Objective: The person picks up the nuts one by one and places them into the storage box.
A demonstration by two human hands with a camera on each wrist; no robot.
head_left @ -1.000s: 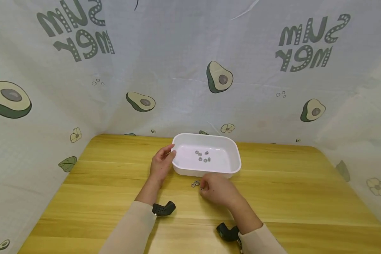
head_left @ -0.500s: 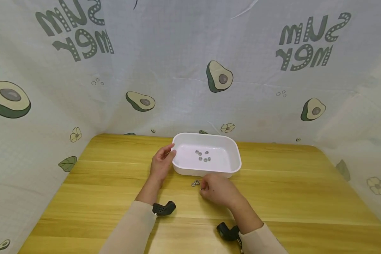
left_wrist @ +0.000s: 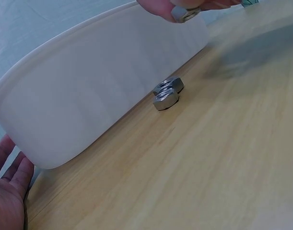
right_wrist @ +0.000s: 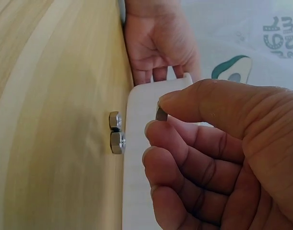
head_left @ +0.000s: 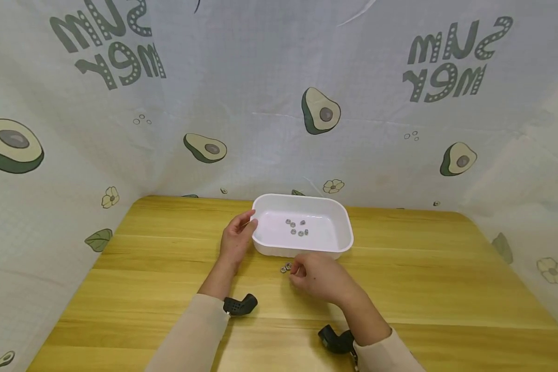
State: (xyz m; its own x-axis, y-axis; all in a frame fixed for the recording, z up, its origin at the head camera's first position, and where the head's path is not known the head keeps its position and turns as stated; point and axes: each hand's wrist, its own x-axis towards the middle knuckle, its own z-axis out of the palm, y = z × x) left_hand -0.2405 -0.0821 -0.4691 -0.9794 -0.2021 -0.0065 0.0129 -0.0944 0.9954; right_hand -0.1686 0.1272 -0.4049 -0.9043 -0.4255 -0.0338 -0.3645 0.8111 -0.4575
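Thumb and index finger of my right hand (head_left: 321, 278) pinch a small metal hex nut (right_wrist: 161, 113), held above the table in front of the white plastic tray (head_left: 279, 252). Two more hex nuts (left_wrist: 166, 99) lie touching each other on the table, close to the tray's near wall and left of the right hand in the head view. Several nuts (head_left: 293, 232) are spread over the tray's floor. My left hand (head_left: 235, 242) holds the tray's left end, its thumb at the rim and other fingers against the outer wall.
The tray stands on a wood-grain table (head_left: 167, 284), toward its back edge. A pale cloth (head_left: 260, 103) with avocado prints hangs behind and at both sides. Each wrist carries a black camera mount (head_left: 241, 305).
My right hand has risen slightly from the table with a nut between its fingertips. The left hand and the tray stay in place.
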